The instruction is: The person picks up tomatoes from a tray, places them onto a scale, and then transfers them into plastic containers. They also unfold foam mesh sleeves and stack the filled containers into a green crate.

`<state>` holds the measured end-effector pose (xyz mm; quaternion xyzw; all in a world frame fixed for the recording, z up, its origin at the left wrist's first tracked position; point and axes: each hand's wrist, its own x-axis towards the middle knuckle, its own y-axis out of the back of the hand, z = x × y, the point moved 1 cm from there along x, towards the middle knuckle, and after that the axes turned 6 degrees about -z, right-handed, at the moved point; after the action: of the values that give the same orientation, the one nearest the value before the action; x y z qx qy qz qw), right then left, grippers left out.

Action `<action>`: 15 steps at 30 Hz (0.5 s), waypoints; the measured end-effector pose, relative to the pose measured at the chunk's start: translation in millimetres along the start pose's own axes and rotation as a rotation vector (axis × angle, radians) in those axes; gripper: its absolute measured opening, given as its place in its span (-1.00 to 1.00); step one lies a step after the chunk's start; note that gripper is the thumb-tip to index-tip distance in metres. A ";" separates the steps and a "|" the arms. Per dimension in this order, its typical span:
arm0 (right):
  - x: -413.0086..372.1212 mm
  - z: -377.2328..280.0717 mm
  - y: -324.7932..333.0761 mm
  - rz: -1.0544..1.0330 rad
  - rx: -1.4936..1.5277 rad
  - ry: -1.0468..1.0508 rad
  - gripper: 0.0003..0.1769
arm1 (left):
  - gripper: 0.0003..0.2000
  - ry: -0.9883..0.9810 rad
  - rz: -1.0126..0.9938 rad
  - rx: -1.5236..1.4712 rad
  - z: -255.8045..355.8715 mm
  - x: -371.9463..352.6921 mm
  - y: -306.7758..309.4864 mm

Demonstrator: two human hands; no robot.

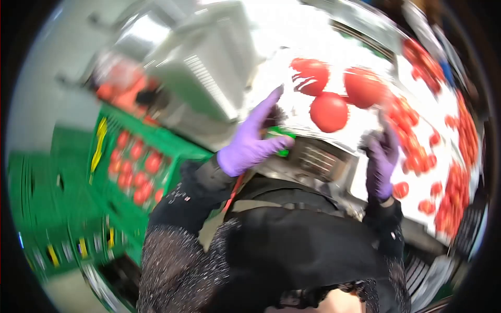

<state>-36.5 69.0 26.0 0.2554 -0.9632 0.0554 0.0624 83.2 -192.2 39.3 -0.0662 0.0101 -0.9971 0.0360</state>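
My left hand (251,142), in a purple glove, is open with thumb and index finger spread wide. A bright green thing (284,140) shows right behind its thumb; its kind is unclear. In front of my hands three large red tomatoes lie on a bright white surface (282,117): one at the back left (313,78), one at the back right (362,87) and a round one in front (329,112). My right hand (383,156), also gloved, is at the right of them, its fingertips close to the back right tomato. Motion smears its fingers.
Smaller tomatoes (415,151) lie in clusters along the right. A large metal machine housing (201,68) stands at the left. Below it, a green crate (175,156) holds tomatoes in several rows. More green crates (36,182) are stacked at far left.
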 end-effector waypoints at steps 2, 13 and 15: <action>12.3 -18.8 -27.4 -0.128 0.096 0.210 -0.37 | 0.08 -0.312 0.037 -0.115 5.8 -10.8 15.6; 180.6 -80.5 -242.8 -0.811 -0.411 0.770 -0.56 | -0.40 -0.161 1.053 -0.473 79.3 -211.7 177.3; 189.1 -65.5 -267.7 -0.865 -0.694 0.713 -0.62 | -0.42 -0.102 1.146 -0.462 75.8 -267.2 245.5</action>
<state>-59.8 -244.7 138.7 0.5506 -0.6559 -0.2071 0.4730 374.8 -418.7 73.2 -0.1040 0.2577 -0.7870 0.5509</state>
